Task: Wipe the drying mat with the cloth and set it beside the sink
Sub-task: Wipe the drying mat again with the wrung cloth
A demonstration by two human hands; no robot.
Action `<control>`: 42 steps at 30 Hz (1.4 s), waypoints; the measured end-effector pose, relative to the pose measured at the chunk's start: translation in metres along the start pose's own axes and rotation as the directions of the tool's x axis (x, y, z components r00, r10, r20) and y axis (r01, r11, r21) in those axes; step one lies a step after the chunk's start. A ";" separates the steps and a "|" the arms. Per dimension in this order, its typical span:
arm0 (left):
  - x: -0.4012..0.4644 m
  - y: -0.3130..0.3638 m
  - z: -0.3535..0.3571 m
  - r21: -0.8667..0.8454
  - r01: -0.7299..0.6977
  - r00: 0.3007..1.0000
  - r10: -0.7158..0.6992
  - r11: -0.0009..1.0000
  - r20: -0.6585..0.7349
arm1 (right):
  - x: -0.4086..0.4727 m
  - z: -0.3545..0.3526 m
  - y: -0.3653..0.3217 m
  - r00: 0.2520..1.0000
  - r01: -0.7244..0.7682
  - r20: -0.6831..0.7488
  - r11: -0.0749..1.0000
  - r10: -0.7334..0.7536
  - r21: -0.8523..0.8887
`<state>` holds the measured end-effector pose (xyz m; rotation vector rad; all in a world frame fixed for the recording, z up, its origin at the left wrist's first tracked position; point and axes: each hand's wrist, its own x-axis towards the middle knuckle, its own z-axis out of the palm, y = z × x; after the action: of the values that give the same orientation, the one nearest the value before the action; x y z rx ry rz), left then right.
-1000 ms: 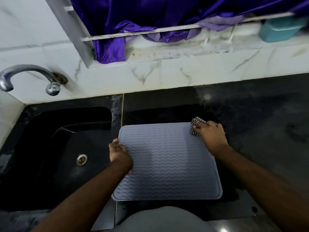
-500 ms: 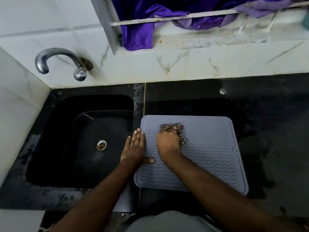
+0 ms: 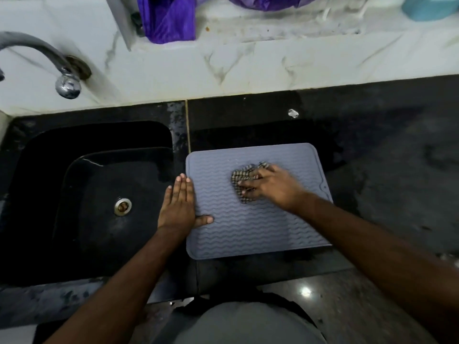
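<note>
A grey drying mat (image 3: 250,227) with a wavy ribbed surface lies flat on the black counter, just right of the black sink (image 3: 99,194). My right hand (image 3: 270,186) presses a checked cloth (image 3: 242,180) onto the middle of the mat, its fingers spread over the cloth. My left hand (image 3: 178,204) lies flat with fingers together on the mat's left edge, the thumb stretched onto the ribs. Part of the cloth is hidden under my right hand.
A chrome tap (image 3: 62,70) juts from the white marble wall above the sink, whose drain (image 3: 122,206) shows at the bottom. A purple cloth (image 3: 171,18) hangs at the window ledge and a teal container (image 3: 429,7) stands at the far right. Dark counter (image 3: 397,170) extends to the right.
My right hand swept the cloth from the mat's far right corner to its left part, then back toward the middle. My left hand went from gripping the edge to lying flat.
</note>
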<state>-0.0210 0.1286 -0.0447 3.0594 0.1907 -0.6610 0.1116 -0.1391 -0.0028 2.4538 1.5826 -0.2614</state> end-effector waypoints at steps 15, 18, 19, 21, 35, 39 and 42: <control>-0.002 0.007 0.001 -0.045 -0.003 1.000 0.002 0.999 -0.018 | 0.005 -0.002 -0.092 0.397 -0.910 0.307 0.414 0.865 0.013; -0.001 0.007 0.000 -0.045 -0.009 1.000 0.009 0.999 -0.006 | 0.049 -0.030 -0.131 0.565 -0.823 0.269 0.557 0.780 0.115; 0.000 0.006 0.000 -0.048 -0.019 1.000 0.019 0.999 -0.001 | 0.062 -0.037 -0.146 0.607 -0.795 0.240 0.579 0.758 0.180; -0.001 0.000 0.000 -0.057 -0.046 0.999 0.047 0.997 0.018 | 0.083 -0.044 -0.174 0.689 -0.719 0.186 0.631 0.700 0.291; -0.001 -0.056 0.000 0.042 -0.423 0.906 0.424 0.905 -0.004 | 0.032 -0.014 -0.155 0.999 -0.040 -0.004 0.984 0.041 0.172; -0.002 -0.040 -0.011 0.108 -0.419 0.908 0.411 0.902 0.086 | -0.013 -0.010 -0.103 0.997 -0.064 0.048 0.980 0.056 0.189; -0.004 -0.018 -0.020 0.183 -0.372 0.924 0.344 0.910 0.170 | -0.050 -0.005 -0.068 0.979 -0.179 0.133 0.966 0.156 0.187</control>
<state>-0.0185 0.1463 -0.0246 3.0955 -0.4648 -0.9033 0.0290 -0.1546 0.0094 2.6469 1.3499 -0.5480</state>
